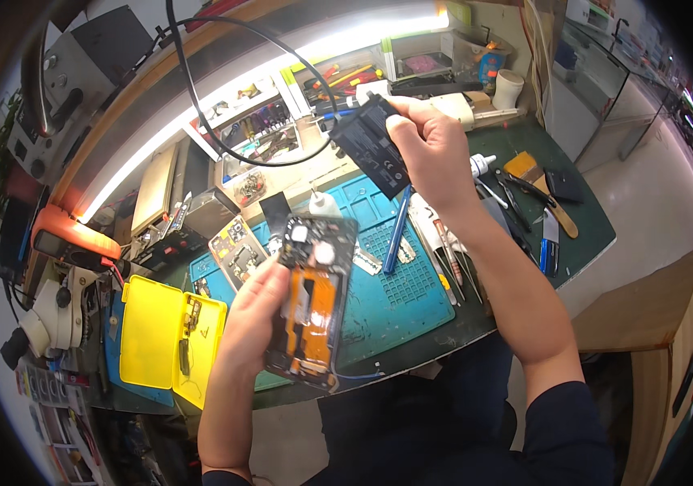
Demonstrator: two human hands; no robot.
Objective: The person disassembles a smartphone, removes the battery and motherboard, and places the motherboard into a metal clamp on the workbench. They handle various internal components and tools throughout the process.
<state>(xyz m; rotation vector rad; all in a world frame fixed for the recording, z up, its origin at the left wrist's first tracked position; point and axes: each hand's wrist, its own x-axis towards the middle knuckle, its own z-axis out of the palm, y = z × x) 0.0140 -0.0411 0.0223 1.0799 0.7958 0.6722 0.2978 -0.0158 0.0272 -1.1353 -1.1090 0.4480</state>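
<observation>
My left hand (253, 312) grips an opened smartphone (314, 304) by its left edge, holding it above the teal work mat (371, 320). The phone's inside faces up, with an orange-copper area in its middle and lower part and dark parts at its top end. Farther off and to the right, my right hand (435, 150) is raised, pinching a flat black phone battery (372, 146) by its right side between thumb and fingers. The battery is apart from the phone.
An open yellow case (152, 336) with small parts lies left. Another opened phone (237, 251) rests beside the mat. A blue pen-like tool (397, 231), tweezers (452, 247) and a brush (525, 168) lie right. A black cable (193, 89) loops near the battery. An orange multimeter (75, 235) stands far left.
</observation>
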